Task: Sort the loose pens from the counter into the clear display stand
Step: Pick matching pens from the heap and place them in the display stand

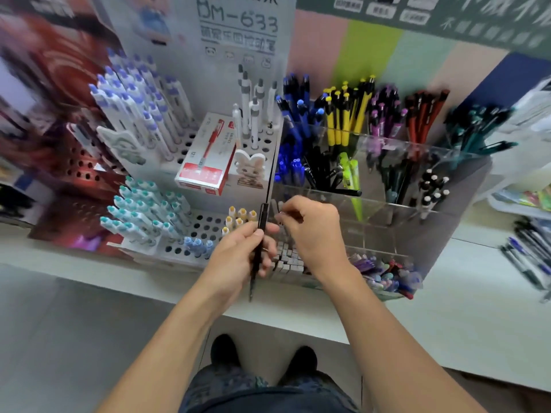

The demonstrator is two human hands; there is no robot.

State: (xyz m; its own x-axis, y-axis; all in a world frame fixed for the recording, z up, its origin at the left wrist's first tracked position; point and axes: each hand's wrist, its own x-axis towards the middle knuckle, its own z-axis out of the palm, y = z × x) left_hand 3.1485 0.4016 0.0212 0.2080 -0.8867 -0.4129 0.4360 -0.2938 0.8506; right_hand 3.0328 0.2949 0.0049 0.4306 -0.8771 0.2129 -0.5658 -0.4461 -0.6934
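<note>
Step in hand: You stand at the tabletop (447, 296) with one loose pen picked up and not yet filed; this reads as the moment between pick-up and placement.
Left hand (238, 257): Your fingers and thumb pinch a slim black pen (258, 242) at mid-barrel, holding it near upright just in front of the clear display stand (417, 186).
Right hand (310, 228): Your fingers are curled and their tips meet close to the pen's upper end; whether they pinch something small there is too blurred to tell.
Stand: Its compartments hold blue, black, yellow, purple, red and teal pens by colour; the black pens (325, 171) sit in a middle compartment just far of your hands.
Still loose: More pens (527, 260) lie on the tabletop at the far right, well apart from the stand.
Next move: Likely you lift the black pen over the clear front wall and drop it upright among its black fellows. That calls for clearing the wall's rim and not nudging the lime pen (351, 174) beside them.
</note>
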